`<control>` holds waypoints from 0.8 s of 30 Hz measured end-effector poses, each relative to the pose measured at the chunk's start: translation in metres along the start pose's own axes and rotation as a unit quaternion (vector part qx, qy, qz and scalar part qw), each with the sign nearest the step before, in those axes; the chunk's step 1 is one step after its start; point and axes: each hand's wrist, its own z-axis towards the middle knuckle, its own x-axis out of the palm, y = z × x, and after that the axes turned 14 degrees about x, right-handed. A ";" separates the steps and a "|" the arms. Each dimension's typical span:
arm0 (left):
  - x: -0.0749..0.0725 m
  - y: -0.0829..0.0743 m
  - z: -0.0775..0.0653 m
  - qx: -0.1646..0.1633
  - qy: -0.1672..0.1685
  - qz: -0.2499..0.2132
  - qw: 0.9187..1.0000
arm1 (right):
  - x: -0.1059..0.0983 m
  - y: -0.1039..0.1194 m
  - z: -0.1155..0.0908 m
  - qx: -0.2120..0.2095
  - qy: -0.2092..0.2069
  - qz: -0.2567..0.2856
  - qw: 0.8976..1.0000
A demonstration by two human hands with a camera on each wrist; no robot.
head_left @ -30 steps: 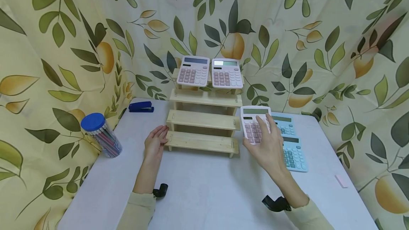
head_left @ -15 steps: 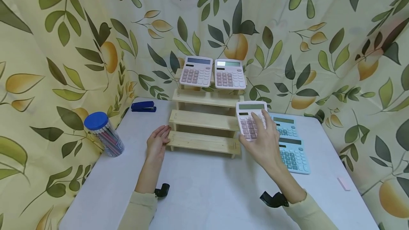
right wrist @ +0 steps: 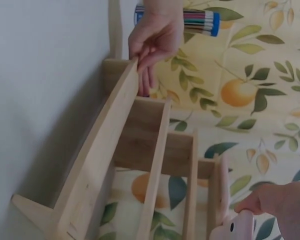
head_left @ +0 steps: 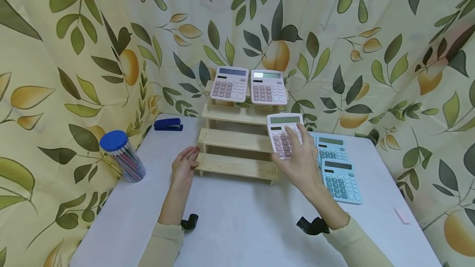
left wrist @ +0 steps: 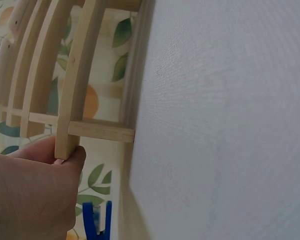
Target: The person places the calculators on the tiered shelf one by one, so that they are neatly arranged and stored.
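Observation:
My right hand [head_left: 302, 166] holds a pink calculator [head_left: 280, 137] by its sides, with its keys facing up. The calculator hovers by the right end of a stepped wooden shelf [head_left: 235, 165], overlapping its middle tiers in the head view. My left hand [head_left: 183, 167] grips the left end of the lowest board; the left wrist view has the thumb [left wrist: 79, 156] against that board. Two more pink calculators, a left one [head_left: 229, 85] and a right one [head_left: 269, 87], lean side by side on the top tier. In the right wrist view only an edge of the held calculator [right wrist: 237, 227] shows.
Two blue calculators, one farther back [head_left: 332, 146] and one nearer [head_left: 341, 182], lie right of the shelf. A blue stapler [head_left: 168, 124] and a blue-lidded jar of pens [head_left: 124, 158] stand left. A small pink block [head_left: 402, 216] lies near the right edge. Patterned curtain [head_left: 315, 11] encloses the table.
My right hand has carried the pink calculator leftward and slightly away from me, over the shelf's right end. My left hand keeps its grip on the lowest board. The head view has shifted slightly.

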 end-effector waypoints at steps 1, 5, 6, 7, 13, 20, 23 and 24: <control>0.000 0.000 0.000 -0.001 -0.001 -0.001 1.000 | 0.001 0.001 0.000 -0.001 0.002 0.001 1.000; 0.000 0.001 0.000 0.000 -0.002 -0.003 1.000 | 0.005 0.007 0.002 0.000 0.009 0.000 1.000; 0.000 0.001 0.000 0.001 -0.002 -0.003 1.000 | 0.006 0.008 0.003 0.000 0.011 -0.002 1.000; 0.000 0.001 0.000 0.001 -0.001 -0.002 1.000 | 0.006 0.009 0.004 0.001 0.013 -0.004 1.000; -0.001 0.002 0.000 0.005 0.000 0.001 1.000 | 0.012 0.015 0.007 -0.004 0.017 -0.008 1.000; -0.002 0.003 0.000 0.007 0.001 0.000 1.000 | 0.019 0.021 0.011 -0.008 0.015 -0.008 1.000; -0.001 0.002 0.001 0.007 0.001 0.000 1.000 | 0.023 0.023 0.011 -0.007 0.019 -0.010 1.000; -0.001 0.002 0.001 0.008 0.001 0.001 1.000 | 0.024 0.024 0.012 -0.006 0.021 -0.011 1.000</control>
